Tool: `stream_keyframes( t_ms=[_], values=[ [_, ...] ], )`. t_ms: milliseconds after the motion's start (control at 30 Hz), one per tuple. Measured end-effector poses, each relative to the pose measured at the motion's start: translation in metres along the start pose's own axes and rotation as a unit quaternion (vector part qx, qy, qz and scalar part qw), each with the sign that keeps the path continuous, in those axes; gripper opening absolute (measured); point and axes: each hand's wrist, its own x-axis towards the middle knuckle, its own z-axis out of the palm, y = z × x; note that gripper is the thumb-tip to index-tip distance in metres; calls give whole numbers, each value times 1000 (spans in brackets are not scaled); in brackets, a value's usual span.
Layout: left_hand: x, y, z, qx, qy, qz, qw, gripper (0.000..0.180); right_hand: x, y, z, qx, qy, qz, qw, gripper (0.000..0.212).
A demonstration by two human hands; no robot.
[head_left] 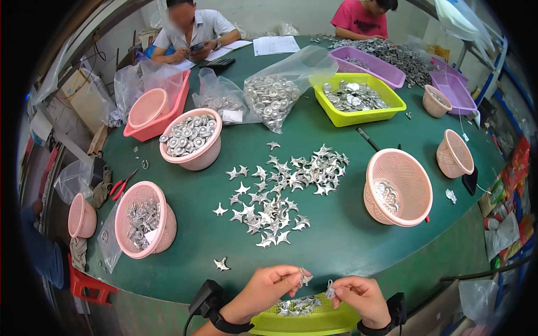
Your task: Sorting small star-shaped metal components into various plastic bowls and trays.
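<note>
Near the table's front edge my left hand (269, 288) pinches a small silver star-shaped metal piece (305, 278) between thumb and fingertips. Just right of it, my right hand (363, 297) holds a second small silver metal piece (330, 289), its exact shape hard to make out. The two pieces are apart. Below both hands sits a yellow-green basket (263, 325) with several silver pieces (300, 306) in it. Beyond my hands a loose pile of pointed silver pieces (274, 210) is spread on the green table (336, 241). One such piece (222, 264) lies alone left of my left hand.
Pink baskets of metal parts stand left (168, 235) and right (417, 210). Red-handled pliers (119, 189) lie at the left. Farther back are a filled plastic bag (272, 101), a yellow-green tray (358, 119) and purple trays (386, 73). Two people sit across the table.
</note>
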Motion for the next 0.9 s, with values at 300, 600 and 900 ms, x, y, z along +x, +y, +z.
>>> stream_keyframes(
  t_ms=[300,600,900],
  values=[
    [-18,-6,1,64,15,53,996,23,3,-2,23,-25,1,-35,999,16],
    [-9,2,0,35,34,72,996,18,3,-3,18,-54,30,-45,997,15],
    [80,107,49,366,156,399,826,32,-9,2,5,-124,45,-65,989,18]
  ],
)
